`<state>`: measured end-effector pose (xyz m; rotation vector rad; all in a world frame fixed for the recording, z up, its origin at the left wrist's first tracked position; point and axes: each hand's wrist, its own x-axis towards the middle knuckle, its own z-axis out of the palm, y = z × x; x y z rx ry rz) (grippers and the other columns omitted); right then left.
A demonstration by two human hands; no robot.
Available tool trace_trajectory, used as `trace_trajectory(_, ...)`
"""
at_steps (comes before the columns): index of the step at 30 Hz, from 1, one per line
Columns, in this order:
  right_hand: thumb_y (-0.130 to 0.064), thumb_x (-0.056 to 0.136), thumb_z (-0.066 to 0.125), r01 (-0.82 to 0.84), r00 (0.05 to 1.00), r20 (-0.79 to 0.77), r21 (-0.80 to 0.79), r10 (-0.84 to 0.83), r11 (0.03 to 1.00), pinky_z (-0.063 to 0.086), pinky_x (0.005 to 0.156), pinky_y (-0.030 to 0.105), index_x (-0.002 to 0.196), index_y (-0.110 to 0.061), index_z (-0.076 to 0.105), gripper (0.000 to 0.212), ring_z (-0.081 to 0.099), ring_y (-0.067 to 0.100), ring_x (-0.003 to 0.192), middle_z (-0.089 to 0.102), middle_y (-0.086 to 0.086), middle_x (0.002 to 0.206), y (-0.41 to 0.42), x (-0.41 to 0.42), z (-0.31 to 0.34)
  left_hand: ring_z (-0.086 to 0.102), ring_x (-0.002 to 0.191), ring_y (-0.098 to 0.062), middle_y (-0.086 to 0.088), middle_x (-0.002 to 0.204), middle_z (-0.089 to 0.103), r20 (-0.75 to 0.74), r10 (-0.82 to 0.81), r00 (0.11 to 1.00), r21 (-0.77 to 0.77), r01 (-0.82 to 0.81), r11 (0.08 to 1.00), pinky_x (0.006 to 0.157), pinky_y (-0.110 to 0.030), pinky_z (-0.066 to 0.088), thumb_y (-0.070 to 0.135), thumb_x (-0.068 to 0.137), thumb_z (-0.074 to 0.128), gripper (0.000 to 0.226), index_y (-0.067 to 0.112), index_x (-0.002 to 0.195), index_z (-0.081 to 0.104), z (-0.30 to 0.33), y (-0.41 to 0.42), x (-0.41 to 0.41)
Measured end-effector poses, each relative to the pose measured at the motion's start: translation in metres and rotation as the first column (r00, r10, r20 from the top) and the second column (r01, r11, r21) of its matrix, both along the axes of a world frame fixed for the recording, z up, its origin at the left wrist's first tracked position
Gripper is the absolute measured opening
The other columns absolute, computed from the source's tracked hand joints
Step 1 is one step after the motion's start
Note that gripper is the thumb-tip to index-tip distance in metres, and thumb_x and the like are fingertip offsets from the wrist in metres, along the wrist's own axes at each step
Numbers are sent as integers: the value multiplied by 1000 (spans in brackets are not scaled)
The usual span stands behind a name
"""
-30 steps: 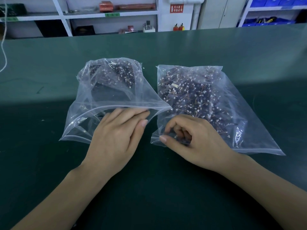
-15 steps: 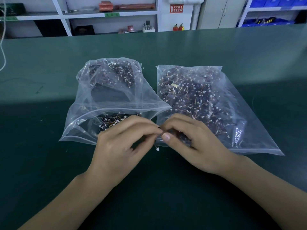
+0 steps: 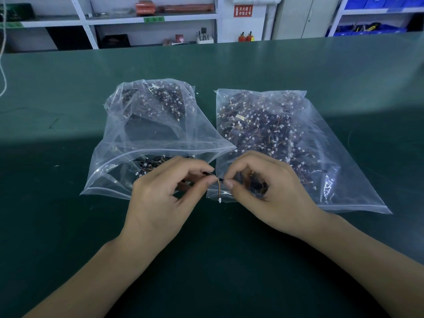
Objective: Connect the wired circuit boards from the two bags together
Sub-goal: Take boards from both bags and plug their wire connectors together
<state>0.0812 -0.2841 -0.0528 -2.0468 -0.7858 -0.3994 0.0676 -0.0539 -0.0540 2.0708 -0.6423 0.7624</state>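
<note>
Two clear plastic bags lie side by side on the green table, each holding several small dark circuit boards with thin wires and white connectors. The left bag [image 3: 146,134] is puffed up with its mouth toward me; the right bag [image 3: 298,138] lies flat. In front of their near edges, my left hand [image 3: 165,198] pinches a small dark board [image 3: 207,173] between thumb and forefinger. My right hand [image 3: 268,191] pinches another small dark piece [image 3: 220,179] right beside it. An orange wire [image 3: 219,188] hangs between the fingertips and ends in a white connector [image 3: 219,200]. Whether the two pieces touch is hidden.
The green table [image 3: 229,260] stretches far ahead and to both sides. White shelving [image 3: 146,19] with boxes and a grey cabinet [image 3: 305,17] stand beyond its far edge. A white cable [image 3: 3,65] hangs at the far left.
My left hand came out of the left bag and my right hand left the right bag's mouth. Both met between the bags, each pinching a small piece, with a wire now dangling.
</note>
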Motion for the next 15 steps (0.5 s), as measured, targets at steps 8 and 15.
trace_trajectory(8, -18, 101, 73, 54, 998, 42, -61, -52, 997, 46, 71, 20, 100, -16, 75, 3, 60, 16, 76, 60, -21, 88, 0, 1, 1, 74, 82, -11, 7, 93, 78, 12, 5, 1000, 34, -6, 999, 72, -28, 58, 14, 96, 77, 9, 9, 101, 83, 1, -2, -1)
trace_trajectory(15, -16, 103, 71, 85, 995, 48, -58, -83, 995, 44, 70, 20, 96, -16, 73, 7, 59, 16, 75, 64, -18, 87, -1, 2, 1, 72, 83, -14, 8, 95, 76, -54, -17, 998, 54, 20, 998, 69, -28, 56, 17, 100, 75, 13, 15, 110, 82, 0, -1, 0)
